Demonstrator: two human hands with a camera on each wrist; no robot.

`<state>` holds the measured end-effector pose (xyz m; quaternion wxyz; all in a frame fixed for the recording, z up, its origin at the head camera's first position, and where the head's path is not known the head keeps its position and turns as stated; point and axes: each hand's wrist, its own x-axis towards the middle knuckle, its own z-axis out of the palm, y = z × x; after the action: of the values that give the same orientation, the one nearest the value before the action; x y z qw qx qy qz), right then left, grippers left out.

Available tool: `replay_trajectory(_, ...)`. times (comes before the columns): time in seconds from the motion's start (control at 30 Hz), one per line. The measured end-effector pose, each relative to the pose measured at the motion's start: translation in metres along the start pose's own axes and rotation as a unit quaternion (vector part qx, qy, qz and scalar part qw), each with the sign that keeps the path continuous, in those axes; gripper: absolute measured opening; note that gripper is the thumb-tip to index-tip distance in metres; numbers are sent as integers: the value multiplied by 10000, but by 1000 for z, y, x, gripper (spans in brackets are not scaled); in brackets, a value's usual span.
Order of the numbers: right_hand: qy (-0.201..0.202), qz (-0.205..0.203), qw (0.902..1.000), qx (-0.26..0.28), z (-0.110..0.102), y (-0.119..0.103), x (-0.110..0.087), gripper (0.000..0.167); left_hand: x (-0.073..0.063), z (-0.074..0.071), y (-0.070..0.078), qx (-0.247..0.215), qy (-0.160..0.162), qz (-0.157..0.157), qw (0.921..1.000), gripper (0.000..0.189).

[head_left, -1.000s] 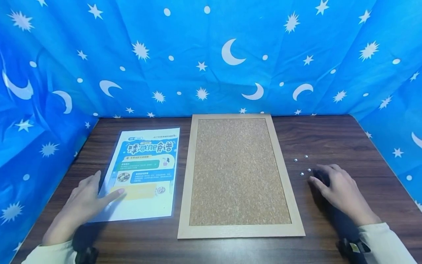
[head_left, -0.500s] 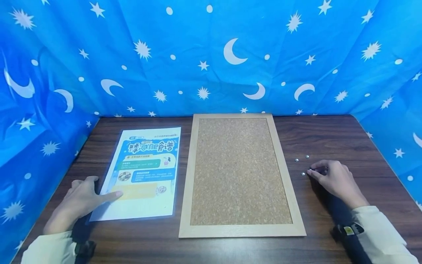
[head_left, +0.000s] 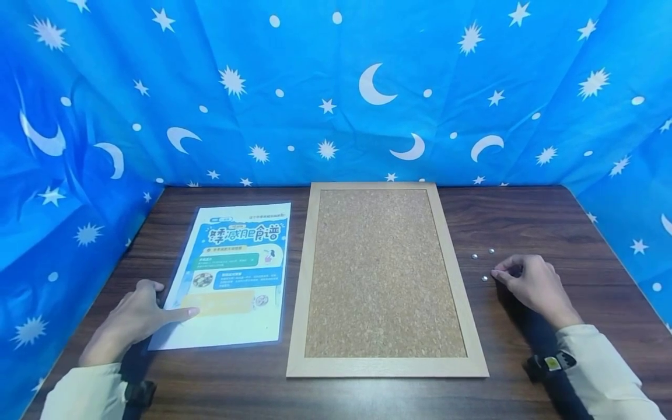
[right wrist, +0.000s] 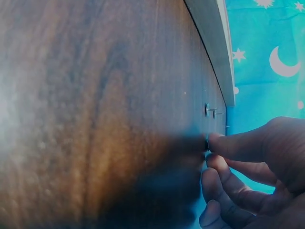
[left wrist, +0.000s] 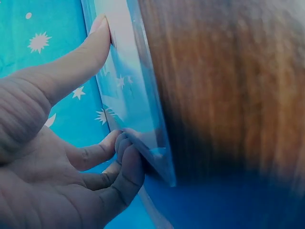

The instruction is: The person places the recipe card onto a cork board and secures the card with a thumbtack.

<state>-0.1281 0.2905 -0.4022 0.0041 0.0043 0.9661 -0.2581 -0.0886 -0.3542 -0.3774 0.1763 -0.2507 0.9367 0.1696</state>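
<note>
The right hand (head_left: 536, 287) is bringing thumb and forefinger together to the right of the corkboard (head_left: 385, 274), where a second ago they were standing apart; they appear to be pinching a thumbtack, which the fingertips are hiding in the head view. Three other thumbtacks (head_left: 491, 251) are lying loose, points up, between the board's right edge and that hand. This suggests one tack is being gathered up while the laminated recipe sheet (head_left: 226, 261) is staying put, left of the board. The left hand (head_left: 128, 319) is spreading there, its thumb resting on the sheet and its fingers curling by the left edge. The board is reaching the worktop's (head_left: 530, 219) far edge, at the curtain (head_left: 320, 52). A narrow strip of wood is separating sheet from board; broader wood is stretching from the tacks toward the right edge.
</note>
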Motion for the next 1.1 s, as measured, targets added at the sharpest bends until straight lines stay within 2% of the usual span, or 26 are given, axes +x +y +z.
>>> replay_trajectory(0.2, 28, 115, 9999, 23, 0, 1, -1, 19, 3, 0, 1, -208, 11, -180, 9996, 115)
replay_trajectory(0.57, 50, 163, 9998, 127, -1, 2, -5, 20, -1, 2, -6, -391, -52, -48, 9992, 106)
replay_trajectory(0.8, 78, 165, 9996, 217, -6, 3, -8, 22, -1, 0, -8, -326, 126, -93, 9993, 106)
replay_trajectory(0.87, 121, 147, 9995, 237, -8, 3, -8, 22, 1, -2, -11, -413, 145, -22, 9990, 100)
replay_trajectory(1.1, 232, 100, 9992, 305, -13, -1, -8, 22, 2, -16, -24, -990, -109, 416, 9942, 77)
